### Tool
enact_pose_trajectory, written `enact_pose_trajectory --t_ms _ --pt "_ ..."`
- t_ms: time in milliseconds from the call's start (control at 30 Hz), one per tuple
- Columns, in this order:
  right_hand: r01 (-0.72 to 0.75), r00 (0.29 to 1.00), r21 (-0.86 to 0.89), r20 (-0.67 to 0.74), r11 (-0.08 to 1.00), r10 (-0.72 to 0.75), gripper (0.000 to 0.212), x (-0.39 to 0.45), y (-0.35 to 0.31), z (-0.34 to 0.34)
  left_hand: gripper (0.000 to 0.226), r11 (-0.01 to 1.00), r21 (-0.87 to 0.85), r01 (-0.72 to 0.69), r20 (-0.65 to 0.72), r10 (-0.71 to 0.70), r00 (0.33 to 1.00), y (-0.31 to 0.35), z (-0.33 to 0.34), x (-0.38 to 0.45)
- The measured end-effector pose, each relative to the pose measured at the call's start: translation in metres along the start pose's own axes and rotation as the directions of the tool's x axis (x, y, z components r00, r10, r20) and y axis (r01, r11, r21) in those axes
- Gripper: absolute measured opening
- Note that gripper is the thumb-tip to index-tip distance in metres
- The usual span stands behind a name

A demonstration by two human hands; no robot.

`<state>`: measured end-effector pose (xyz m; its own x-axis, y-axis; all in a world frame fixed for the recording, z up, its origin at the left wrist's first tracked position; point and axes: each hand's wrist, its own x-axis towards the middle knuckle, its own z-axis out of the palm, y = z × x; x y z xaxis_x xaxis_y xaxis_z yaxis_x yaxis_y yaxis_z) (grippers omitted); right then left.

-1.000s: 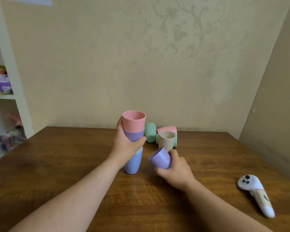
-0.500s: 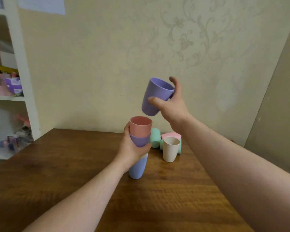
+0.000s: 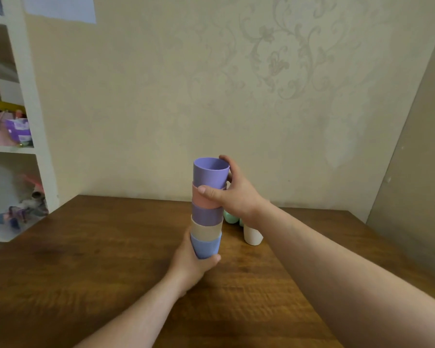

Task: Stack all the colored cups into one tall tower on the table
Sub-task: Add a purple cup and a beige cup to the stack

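Observation:
A nested tower of cups stands on the wooden table [image 3: 91,267]: a blue cup [image 3: 206,247] at the bottom, then beige [image 3: 205,231], purple [image 3: 206,216], pink [image 3: 202,203] and a purple cup [image 3: 210,173] on top. My left hand [image 3: 190,266] wraps the blue base. My right hand [image 3: 232,192] grips the top purple cup at the pink cup's rim. Behind my right wrist stands a cream cup [image 3: 253,236], and a green cup [image 3: 229,217] lies on its side, partly hidden.
The table meets a patterned wall at the back and a plain wall on the right. A white shelf unit [image 3: 33,114] with toys and boxes stands to the left of the table.
My right hand has come down from above and set the purple cup into the pink one. My left hand has slid from the middle of the stack down to the blue base.

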<state>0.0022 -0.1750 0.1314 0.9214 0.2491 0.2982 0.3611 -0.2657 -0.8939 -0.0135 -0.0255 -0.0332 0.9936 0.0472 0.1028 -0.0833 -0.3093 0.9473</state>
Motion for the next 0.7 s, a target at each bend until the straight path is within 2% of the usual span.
enact_pose_trajectory --t_ms 67,133,233,300,400,500,567,700 --pt "0.002 1.000 -0.010 0.021 1.000 -0.002 0.110 -0.001 0.007 -0.008 0.101 1.000 0.019 0.019 0.024 -0.019 1.000 0.003 0.000 0.005" --pt "0.007 1.000 -0.051 -0.001 0.999 -0.007 0.105 -0.003 0.015 -0.022 0.093 0.999 0.042 0.029 0.060 -0.032 0.998 0.005 -0.001 0.013" --pt "-0.070 0.978 -0.084 -0.200 0.994 0.052 0.081 -0.003 0.033 -0.047 0.096 0.994 0.102 0.030 0.025 -0.033 0.999 0.011 0.002 0.024" --pt "-0.184 0.940 -0.244 -0.328 0.952 0.098 0.069 -0.003 0.054 -0.062 0.099 0.985 0.167 0.029 -0.027 -0.025 0.999 0.014 0.007 0.033" --pt "-0.337 0.911 -0.433 -0.373 0.836 0.174 0.080 -0.005 0.087 -0.074 0.101 0.976 0.214 0.027 -0.041 -0.018 0.999 0.017 0.015 0.046" --pt "-0.433 0.892 -0.428 -0.326 0.793 0.312 0.106 -0.008 0.109 -0.070 0.101 0.975 0.222 0.018 -0.060 -0.005 0.998 0.018 0.023 0.054" --pt "-0.445 0.888 -0.413 -0.320 0.794 0.330 0.119 -0.006 0.123 -0.066 0.103 0.971 0.237 0.015 -0.079 0.004 0.997 0.015 0.027 0.058" --pt "-0.436 0.884 -0.351 -0.339 0.828 0.322 0.123 0.001 0.142 -0.055 0.101 0.974 0.225 0.002 -0.100 0.021 0.995 0.009 0.032 0.061"
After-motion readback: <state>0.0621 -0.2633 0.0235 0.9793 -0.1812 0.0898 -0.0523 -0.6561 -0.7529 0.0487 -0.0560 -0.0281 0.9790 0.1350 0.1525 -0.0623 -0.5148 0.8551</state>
